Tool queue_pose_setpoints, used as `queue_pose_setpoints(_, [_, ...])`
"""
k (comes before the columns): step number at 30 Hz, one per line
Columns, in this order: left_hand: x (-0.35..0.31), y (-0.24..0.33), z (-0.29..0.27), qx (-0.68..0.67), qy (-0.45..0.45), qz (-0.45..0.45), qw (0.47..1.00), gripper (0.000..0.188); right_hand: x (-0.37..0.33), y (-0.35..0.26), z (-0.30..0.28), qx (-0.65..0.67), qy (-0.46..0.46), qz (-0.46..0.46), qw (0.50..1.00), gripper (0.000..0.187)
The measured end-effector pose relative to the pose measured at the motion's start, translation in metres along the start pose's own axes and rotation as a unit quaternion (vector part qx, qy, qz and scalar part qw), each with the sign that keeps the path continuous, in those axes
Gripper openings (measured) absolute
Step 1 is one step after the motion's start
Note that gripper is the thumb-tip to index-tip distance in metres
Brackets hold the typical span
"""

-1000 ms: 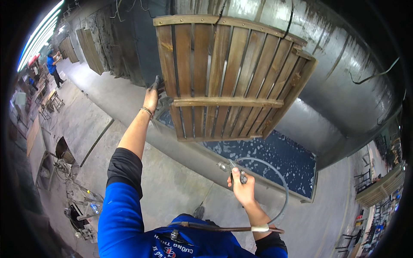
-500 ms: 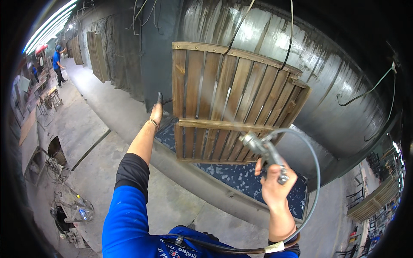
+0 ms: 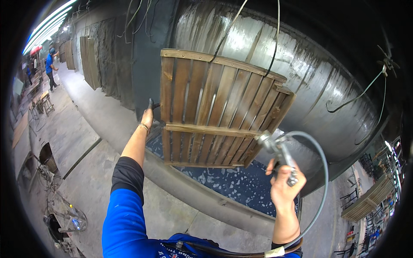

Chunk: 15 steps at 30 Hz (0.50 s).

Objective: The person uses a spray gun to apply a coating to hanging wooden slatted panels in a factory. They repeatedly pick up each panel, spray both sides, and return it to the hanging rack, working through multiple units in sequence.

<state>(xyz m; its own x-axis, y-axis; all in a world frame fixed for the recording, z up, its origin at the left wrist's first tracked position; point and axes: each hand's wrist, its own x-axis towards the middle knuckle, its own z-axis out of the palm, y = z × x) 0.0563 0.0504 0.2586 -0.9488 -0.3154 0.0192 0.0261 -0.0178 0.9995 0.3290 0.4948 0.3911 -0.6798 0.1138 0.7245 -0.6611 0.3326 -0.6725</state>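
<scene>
A slatted brown wooden panel (image 3: 202,92) hangs tilted in front of me, with a crossbar low across its slats. My right hand (image 3: 286,187) is wrapped round a metal spray gun (image 3: 277,148), whose nozzle points at the panel's lower right part. A faint pale mist shows between nozzle and slats. From the gun a grey hose (image 3: 322,172) loops down past my right wrist. Beside the panel's left edge is my left hand (image 3: 147,116), its dark-stained fingers raised and apart. Whether a fingertip touches the edge, I cannot tell.
Two cords (image 3: 275,38) run down to the panel. Behind it curves a wet, streaked metal sheet (image 3: 318,86). Below lies a trough of dark liquid with pale foam (image 3: 228,185), bordered by a concrete kerb (image 3: 172,180). A co-worker in blue (image 3: 50,69) stands far left.
The panel and trough have shifted left in view. My right hand and the spray gun sit slightly farther right and lower, with the nozzle nearer the panel's right side. The left hand stays beside the edge.
</scene>
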Motion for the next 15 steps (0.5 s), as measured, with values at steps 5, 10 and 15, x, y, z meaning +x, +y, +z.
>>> queue_pose_setpoints(5, [0.017, 0.0, -0.004, 0.013, 0.009, 0.013, 1.0, 0.087, -0.008, 0.024, -0.005, -0.065, -0.129, 0.133, 0.981, 0.044])
queue_pose_setpoints(10, [0.031, 0.007, -0.011, 0.049, 0.053, 0.015, 0.997, 0.086, 0.018, 0.019, -0.014, -0.048, -0.034, 0.031, 0.998, 0.052])
queue_pose_setpoints(15, [0.045, -0.032, -0.013, -0.026, 0.06, 0.078, 0.995, 0.079, 0.033, 0.024, -0.007, -0.051, 0.003, -0.06, 0.997, 0.051])
